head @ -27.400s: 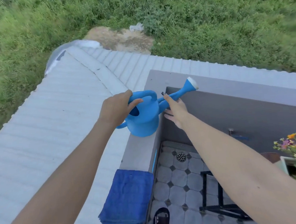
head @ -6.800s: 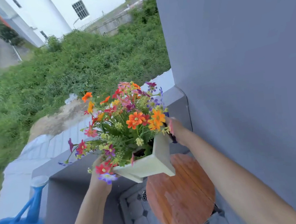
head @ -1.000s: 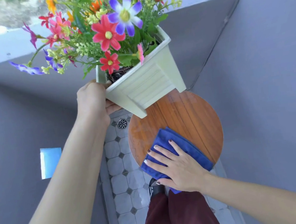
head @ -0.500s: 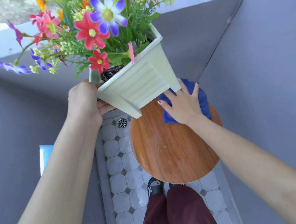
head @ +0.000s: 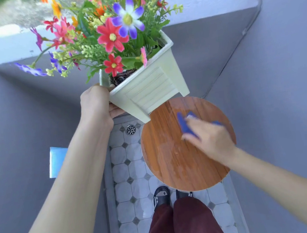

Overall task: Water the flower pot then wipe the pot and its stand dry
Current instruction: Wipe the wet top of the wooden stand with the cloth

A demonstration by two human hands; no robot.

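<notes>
My left hand (head: 96, 103) grips the rim of the cream square flower pot (head: 150, 90) and holds it tilted in the air, above and left of the stand. Colourful flowers (head: 112, 35) fill the pot. The stand is a round wooden top (head: 172, 160) with wet patches on it. My right hand (head: 208, 139) presses a blue cloth (head: 185, 126) flat on the right part of the top; hand and cloth are blurred by motion.
Grey walls close in on the left and right, and a low parapet (head: 203, 3) runs along the back. The tiled floor (head: 129, 168) has a drain (head: 130, 129). My feet in sandals (head: 162, 196) stand just under the stand. A light-blue patch (head: 56, 161) shows on the left wall.
My right hand has slid the cloth from the far edge of the wooden top back toward its middle right. The pot stays lifted in my left hand.
</notes>
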